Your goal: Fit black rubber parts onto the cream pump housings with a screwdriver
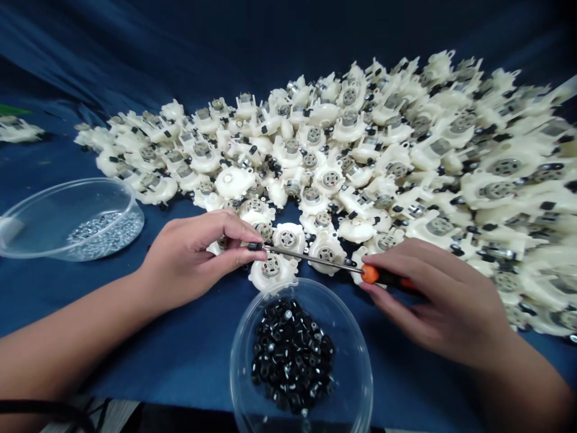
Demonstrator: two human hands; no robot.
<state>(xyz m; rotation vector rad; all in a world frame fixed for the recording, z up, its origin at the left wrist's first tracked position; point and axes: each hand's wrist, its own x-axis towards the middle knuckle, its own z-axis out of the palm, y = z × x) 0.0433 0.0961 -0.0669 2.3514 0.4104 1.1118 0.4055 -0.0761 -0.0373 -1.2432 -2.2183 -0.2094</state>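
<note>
Blue cloth (180,361) — orange-handled screwdriver (369,274) between left hand (193,258), right hand (442,300)

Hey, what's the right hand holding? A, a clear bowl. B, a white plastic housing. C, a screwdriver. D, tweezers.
C: the right hand grips a screwdriver by its orange handle, with the shaft reaching to a small black part pinched in the left hand.
</note>
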